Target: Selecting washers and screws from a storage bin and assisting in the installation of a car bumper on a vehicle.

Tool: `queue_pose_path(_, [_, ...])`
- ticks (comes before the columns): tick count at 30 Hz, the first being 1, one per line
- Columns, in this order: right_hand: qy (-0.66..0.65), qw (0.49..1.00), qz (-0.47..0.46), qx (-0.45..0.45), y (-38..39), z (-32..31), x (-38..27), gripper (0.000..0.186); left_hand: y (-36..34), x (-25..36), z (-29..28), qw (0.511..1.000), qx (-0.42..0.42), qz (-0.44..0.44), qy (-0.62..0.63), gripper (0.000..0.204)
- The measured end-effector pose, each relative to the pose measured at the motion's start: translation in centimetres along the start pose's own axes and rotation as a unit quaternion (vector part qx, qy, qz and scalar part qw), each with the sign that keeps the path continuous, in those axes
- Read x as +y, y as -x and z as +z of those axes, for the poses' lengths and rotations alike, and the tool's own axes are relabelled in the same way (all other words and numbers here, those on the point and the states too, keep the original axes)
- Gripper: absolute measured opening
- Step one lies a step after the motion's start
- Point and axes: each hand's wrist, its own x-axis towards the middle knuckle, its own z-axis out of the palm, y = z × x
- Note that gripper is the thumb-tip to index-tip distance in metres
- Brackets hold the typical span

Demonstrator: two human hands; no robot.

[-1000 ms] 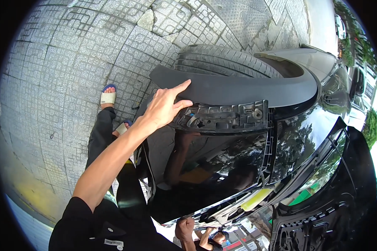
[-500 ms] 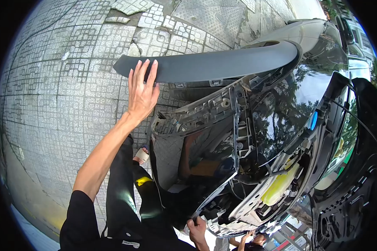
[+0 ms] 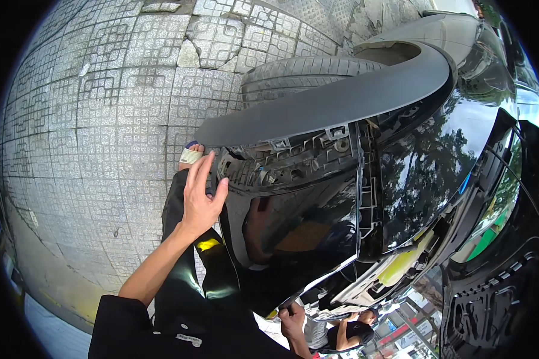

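A long grey wheel-arch trim [image 3: 317,99] curves from the wheel opening toward the end of a glossy black car bumper [image 3: 293,233]. My left hand [image 3: 200,200] is open, its fingers stretched out beside the trim's near left tip; whether a fingertip touches it I cannot tell. Beneath the trim, the bumper's edge shows a black clip bracket [image 3: 299,158] with slots. My right hand [image 3: 292,320] is closed around the bumper's edge at the lower middle, its fingers partly hidden.
A tyre [image 3: 299,75] sits beyond the trim. The raised black hood [image 3: 497,299] stands at the right, over the open engine bay with a yellow-green container [image 3: 401,266]. Another person [image 3: 353,332] is at the bottom right. Patterned paving tiles [image 3: 114,119], some broken, spread to the left.
The trim's free end has swung toward the bumper, uncovering the tyre. My left hand has come nearer and off the trim's face. My right hand still holds the bumper's edge.
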Motion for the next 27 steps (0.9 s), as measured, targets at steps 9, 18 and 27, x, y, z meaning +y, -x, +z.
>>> queue_pose_path(9, [0.003, 1.000, -0.016, 0.000, -0.9, -0.5, 1.2, 0.056, 7.9, -16.0, 10.8, 0.865, -0.080, -0.442, 0.223, 0.069])
queue_pose_path(18, [-0.006, 0.999, -0.024, 0.019, -0.6, 0.4, -1.1, 0.049, 4.2, -6.0, 5.4, 0.937, 0.143, -0.268, 0.172, 0.023])
queue_pose_path(27, [0.026, 0.998, -0.046, 0.023, -1.3, 0.6, -1.6, 0.049, -1.9, 15.3, 0.7, 0.979, -0.028, 0.032, 0.199, 0.032])
